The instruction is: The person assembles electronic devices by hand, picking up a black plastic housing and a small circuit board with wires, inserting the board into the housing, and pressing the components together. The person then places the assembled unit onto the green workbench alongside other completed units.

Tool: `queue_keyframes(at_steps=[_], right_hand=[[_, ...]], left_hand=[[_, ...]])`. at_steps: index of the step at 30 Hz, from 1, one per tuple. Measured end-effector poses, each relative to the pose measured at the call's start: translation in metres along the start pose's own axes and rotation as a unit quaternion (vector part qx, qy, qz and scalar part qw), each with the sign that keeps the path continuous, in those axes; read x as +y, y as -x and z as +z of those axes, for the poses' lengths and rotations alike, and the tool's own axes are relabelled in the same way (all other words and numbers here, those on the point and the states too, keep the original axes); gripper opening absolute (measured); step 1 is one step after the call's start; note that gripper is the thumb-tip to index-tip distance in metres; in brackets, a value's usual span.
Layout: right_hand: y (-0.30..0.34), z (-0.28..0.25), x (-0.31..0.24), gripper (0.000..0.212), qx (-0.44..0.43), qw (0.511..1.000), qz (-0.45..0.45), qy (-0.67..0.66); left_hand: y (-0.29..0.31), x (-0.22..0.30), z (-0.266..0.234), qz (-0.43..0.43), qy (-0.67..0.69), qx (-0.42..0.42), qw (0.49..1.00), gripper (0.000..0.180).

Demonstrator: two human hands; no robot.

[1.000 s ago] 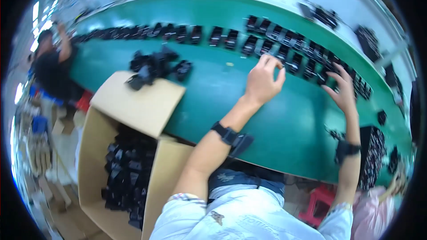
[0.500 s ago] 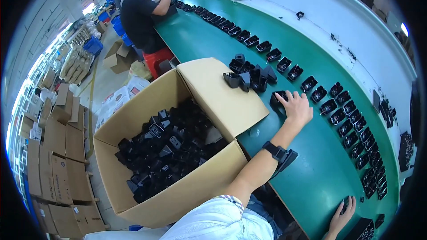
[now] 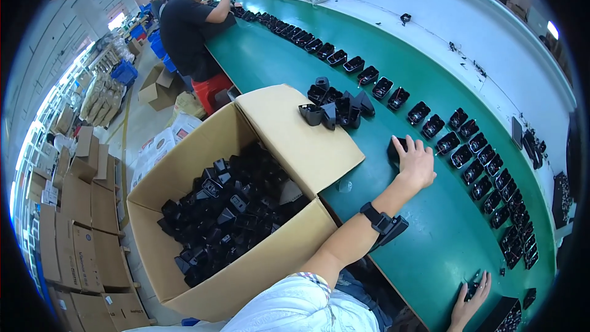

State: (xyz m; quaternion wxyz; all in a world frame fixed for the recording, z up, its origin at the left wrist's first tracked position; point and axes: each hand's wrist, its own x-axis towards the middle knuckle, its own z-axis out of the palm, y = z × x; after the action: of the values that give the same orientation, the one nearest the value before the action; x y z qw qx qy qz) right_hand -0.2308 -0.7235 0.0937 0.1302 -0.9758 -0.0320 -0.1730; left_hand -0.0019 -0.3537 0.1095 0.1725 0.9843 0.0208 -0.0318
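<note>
My left hand (image 3: 417, 164), with a black strap and device on its wrist, is closed around a black plastic housing (image 3: 394, 152) over the green bench. The fingers cover much of that housing. At the lower right, my right hand (image 3: 471, 302) curls around a small black part (image 3: 471, 289), mostly hidden by its fingers. A cluster of loose black housings (image 3: 330, 114) sits beyond my left hand, beside the carton flap. To the right, rows of open black housings (image 3: 461, 156) with parts inside line the bench.
A large open carton (image 3: 246, 270) full of black housings (image 3: 227, 203) stands at the left against the green bench (image 3: 424, 240). A co-worker in black (image 3: 184, 31) works at the far end. A black box of small parts (image 3: 503, 318) is near my right hand. Stacked cartons (image 3: 95, 240) line the floor.
My left hand has moved right and slightly nearer with the housing, away from the loose cluster. My right hand stays in about the same place. The whole view has shifted a little.
</note>
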Motion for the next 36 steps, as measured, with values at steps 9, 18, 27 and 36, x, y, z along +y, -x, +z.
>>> queue_keyframes(at_steps=[9, 18, 27, 36], right_hand=[[-0.020, 0.023, -0.038, 0.021, -0.042, 0.988, -0.039, -0.141], [-0.089, 0.024, -0.062, 0.046, -0.081, 0.954, 0.039, -0.285], [-0.086, 0.007, -0.033, 0.020, -0.147, 0.979, 0.060, -0.127], [-0.109, 0.012, -0.051, 0.032, -0.194, 0.971, -0.106, -0.092]], left_hand=[[0.034, 0.056, 0.040, 0.371, 0.031, -0.038, 0.927, 0.061], [0.035, 0.052, 0.011, 0.467, 0.167, 0.075, 0.865, 0.083], [0.037, 0.055, 0.011, 0.350, 0.085, -0.141, 0.922, 0.100], [0.039, 0.060, 0.015, 0.358, 0.162, -0.134, 0.910, 0.096]])
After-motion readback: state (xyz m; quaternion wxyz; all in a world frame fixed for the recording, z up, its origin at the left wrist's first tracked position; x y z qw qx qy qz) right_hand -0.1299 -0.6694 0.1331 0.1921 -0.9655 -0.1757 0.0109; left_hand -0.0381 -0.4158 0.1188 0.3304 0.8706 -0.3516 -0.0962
